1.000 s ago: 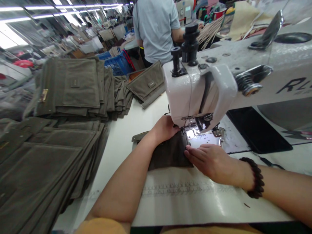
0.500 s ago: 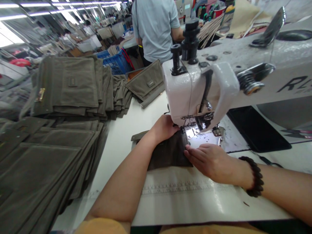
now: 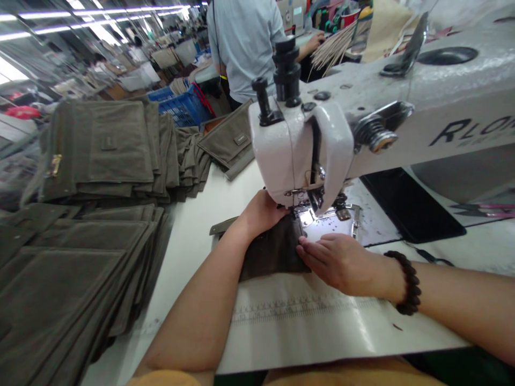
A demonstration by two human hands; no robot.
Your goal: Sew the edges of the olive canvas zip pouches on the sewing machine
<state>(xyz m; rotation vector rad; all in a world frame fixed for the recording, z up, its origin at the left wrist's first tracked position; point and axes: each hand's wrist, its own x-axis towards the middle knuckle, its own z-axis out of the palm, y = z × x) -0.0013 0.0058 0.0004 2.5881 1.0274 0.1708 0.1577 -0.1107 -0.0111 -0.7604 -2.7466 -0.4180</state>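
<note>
A dark olive fabric bag piece (image 3: 273, 252) lies flat on the sewing table, its right edge under the needle area of a white sewing machine (image 3: 277, 150). Close beside the presser foot, my left hand (image 3: 265, 213) is closed on the upper part of the piece; the machine head partly hides its fingertips. My right hand (image 3: 338, 262), wearing a dark beaded bracelet (image 3: 406, 283), pinches the piece's right edge between thumb and fingers. Light from the machine falls on the metal plate (image 3: 325, 225) between the hands.
Stacks of olive fabric bag pieces (image 3: 116, 145) fill the left side. Another bag piece (image 3: 229, 142) lies behind the machine head. A black phone-like slab (image 3: 410, 203) and scissors (image 3: 483, 209) are to the right. A co-worker (image 3: 245, 48) stands behind, near a blue crate (image 3: 185, 107).
The view has shifted a little, so the machine and hands appear further left. Both hands keep their places on the fabric, with little visible movement of the piece.
</note>
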